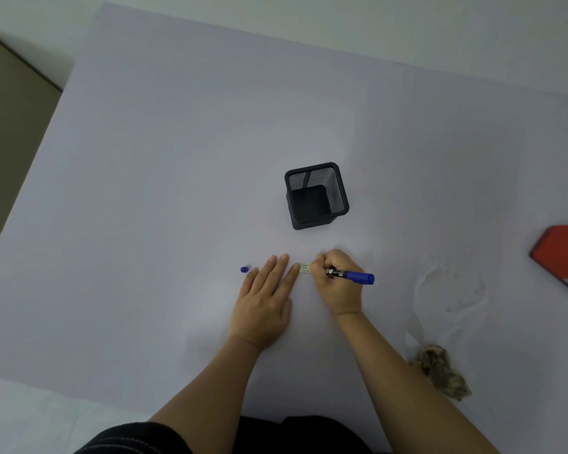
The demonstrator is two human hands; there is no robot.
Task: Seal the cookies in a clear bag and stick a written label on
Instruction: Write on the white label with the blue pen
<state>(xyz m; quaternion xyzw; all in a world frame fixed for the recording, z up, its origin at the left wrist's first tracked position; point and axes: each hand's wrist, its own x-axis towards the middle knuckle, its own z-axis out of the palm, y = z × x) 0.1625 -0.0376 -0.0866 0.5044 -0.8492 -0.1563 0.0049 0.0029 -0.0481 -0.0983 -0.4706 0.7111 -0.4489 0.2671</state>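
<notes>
Now at the counter [177, 158], I watch the right hand [336, 283] write on a small label [305, 268], its grip clamped around a blue marker [351, 276] angled low so the tip meets the paper. My left hand [266, 299] lies flat, fingers together, one fingertip on the label's edge, apparently to stop it sliding under the strokes. The marker's cap [244, 269] sits just beside that hand, within easy reach for recapping. Cookies [443, 370] wait in the clear bag [446, 290] well to the right, out of the writing area. A mesh pen cup [315, 194] stands empty behind the label.
</notes>
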